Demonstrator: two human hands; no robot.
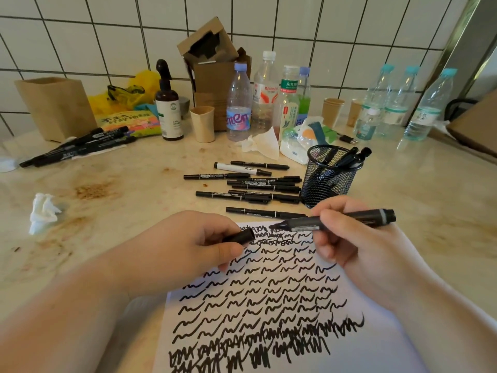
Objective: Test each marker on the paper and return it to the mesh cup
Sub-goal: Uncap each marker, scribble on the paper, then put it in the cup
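My right hand [347, 238] holds a marker [338, 220], my left hand [193, 243] pinches its cap [242, 236]. The paper [282, 305] is nearly full. A few pens sit in the cup [326, 179]; many [252, 184] still wait.

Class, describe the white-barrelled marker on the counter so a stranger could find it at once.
Start at the black mesh cup on the counter. Left of it lies a spread of markers, all on their sides. The white-barrelled marker is second from the far end, the only one with a white body; the others are all black.
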